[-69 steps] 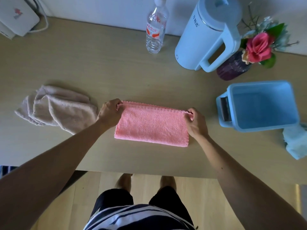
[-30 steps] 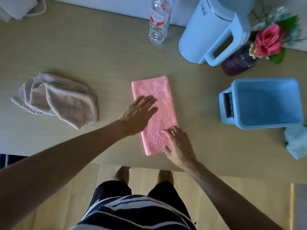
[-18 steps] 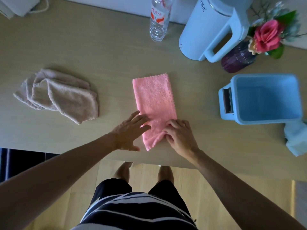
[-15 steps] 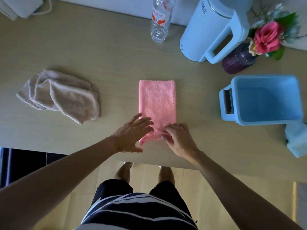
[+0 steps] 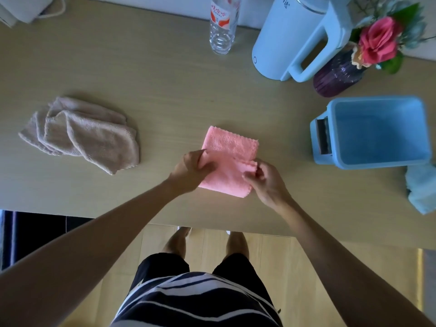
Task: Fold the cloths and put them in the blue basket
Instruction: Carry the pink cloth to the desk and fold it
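A pink cloth (image 5: pixel 230 149) lies on the wooden table (image 5: pixel 153 74) in front of me, its near end lifted and doubled over toward the far end. My left hand (image 5: pixel 192 169) pinches the left corner of the lifted end. My right hand (image 5: pixel 265 179) pinches the right corner. A crumpled beige cloth (image 5: pixel 82 134) lies to the left. At the right stands the blue basket (image 5: pixel 377 159), with nothing inside it. A light blue cloth (image 5: pixel 422 190) lies next to the basket's near right corner.
Along the back stand a clear water bottle (image 5: pixel 223 24), a pale blue kettle (image 5: pixel 297 36) and a purple vase (image 5: pixel 337 75) with a pink flower. A white device (image 5: pixel 21 7) sits at the far left corner. The table's front edge runs just below my hands.
The pink cloth was turned from lying crosswise to lengthwise. Both hands then took its near end and lifted it up and forward, so the cloth now looks about half as long.
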`<state>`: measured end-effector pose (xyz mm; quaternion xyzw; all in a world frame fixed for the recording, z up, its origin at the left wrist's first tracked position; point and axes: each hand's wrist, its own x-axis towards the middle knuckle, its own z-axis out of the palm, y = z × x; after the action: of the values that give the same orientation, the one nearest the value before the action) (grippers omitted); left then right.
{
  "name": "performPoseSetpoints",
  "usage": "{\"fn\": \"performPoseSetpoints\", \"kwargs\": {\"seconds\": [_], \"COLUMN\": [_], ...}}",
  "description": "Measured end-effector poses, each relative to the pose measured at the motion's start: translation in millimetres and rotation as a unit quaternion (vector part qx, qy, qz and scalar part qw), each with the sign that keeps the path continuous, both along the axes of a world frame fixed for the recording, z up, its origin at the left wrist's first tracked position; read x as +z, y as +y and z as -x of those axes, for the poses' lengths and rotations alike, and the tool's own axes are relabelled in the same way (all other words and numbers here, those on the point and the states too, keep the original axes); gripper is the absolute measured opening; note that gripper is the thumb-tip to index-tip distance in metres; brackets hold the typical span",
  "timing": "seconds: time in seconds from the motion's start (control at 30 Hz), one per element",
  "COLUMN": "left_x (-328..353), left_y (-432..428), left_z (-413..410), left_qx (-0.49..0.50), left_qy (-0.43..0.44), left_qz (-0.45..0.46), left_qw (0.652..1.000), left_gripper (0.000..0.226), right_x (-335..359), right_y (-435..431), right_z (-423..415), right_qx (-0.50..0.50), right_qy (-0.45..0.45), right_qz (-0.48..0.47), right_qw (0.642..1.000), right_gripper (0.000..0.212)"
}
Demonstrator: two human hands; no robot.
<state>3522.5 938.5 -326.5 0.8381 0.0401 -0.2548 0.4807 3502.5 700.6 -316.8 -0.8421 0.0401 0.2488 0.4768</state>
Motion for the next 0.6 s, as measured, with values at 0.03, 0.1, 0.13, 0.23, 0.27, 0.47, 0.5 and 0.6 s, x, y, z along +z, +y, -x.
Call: {"fn": "performPoseSetpoints", "kwargs": {"seconds": [0.03, 0.1, 0.13, 0.23, 0.27, 0.47, 0.5, 0.6], "left_x": [-1.6, -4.9, -5.9, -13.3, -17.3, -26.7, -26.5, -26.8], "left_y": [-0.7, -2.8, -3.0, 0.5, 1.6, 0.3, -0.3, -1.5], "left_z": [-5.4, -13.6, -16.4, -19.3, -19.4, -18.5, -17.4, -14.5], "left_qx": [0.015, 0.029, 0.027, 0.014, 0.016, 0.048, 0.049, 0.052], "left_qy": [0.005, 0.014, 0.022, 0.026, 0.022, -0.008, -0.015, -0.026], "left_qz": [-0.004, -0.001, 0.002, -0.011, -0.021, -0.059, -0.055, -0.054], "left_qw": [1.0, 0.999, 0.999, 1.0, 0.999, 0.997, 0.997, 0.997], "left_gripper": [0.033, 0.035, 0.04, 0.056, 0.056, 0.049, 0.046, 0.042], "right_x": [-2.1, -6.5, -8.6, -17.8, -21.5, -35.8, -36.6, -39.9], "right_y": [0.6, 1.5, 2.0, 3.6, 4.1, 6.4, 7.8, 11.1], "right_z": [-5.4, -16.2, -21.1, -32.7, -35.7, -48.0, -49.5, -52.2], "right_qx": [-0.023, -0.06, -0.078, -0.118, -0.124, -0.114, -0.112, -0.118], "right_qy": [0.0, 0.0, -0.001, 0.006, 0.009, -0.026, -0.038, -0.06], "right_qz": [-0.002, 0.0, 0.002, 0.02, 0.027, 0.069, 0.07, 0.085], "right_qw": [1.0, 0.998, 0.997, 0.993, 0.992, 0.991, 0.99, 0.987], "right_gripper": [0.018, 0.019, 0.021, 0.026, 0.027, 0.025, 0.026, 0.026]}}
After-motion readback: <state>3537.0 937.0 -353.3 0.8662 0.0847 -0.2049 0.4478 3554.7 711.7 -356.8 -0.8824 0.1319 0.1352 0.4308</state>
